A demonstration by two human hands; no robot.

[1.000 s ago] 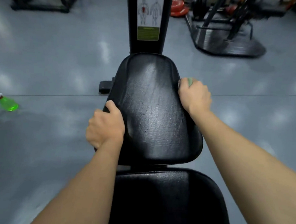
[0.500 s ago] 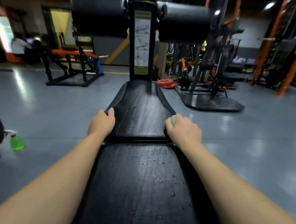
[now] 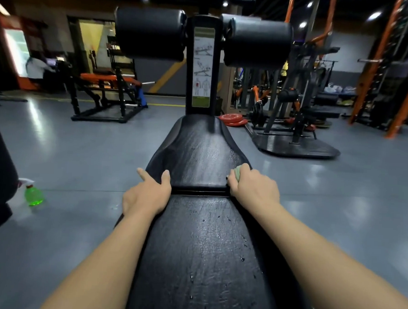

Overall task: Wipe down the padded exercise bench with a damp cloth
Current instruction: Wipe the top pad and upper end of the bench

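bench (image 3: 198,284): far pad (image 3: 198,154) streaked, i judge it wiped; near pad (image 3: 200,244) beaded with droplets, left to do. cloth (image 3: 237,173): bunched in my right hand (image 3: 255,187), far pad's right edge. left hand (image 3: 146,194): fingers spread, resting on left edge.

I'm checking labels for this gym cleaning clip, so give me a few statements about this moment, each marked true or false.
1. The right hand holds a pale green cloth at the right edge of the black padded bench. True.
2. The left hand also holds a cloth. False: it rests bare on the bench's left edge.
3. Droplets dot the near pad. True.
4. The clear spray bottle of green liquid is on the bench. False: it is on the grey floor, off to the left.
5. Two black foam rollers sit at the bench's far end. True.
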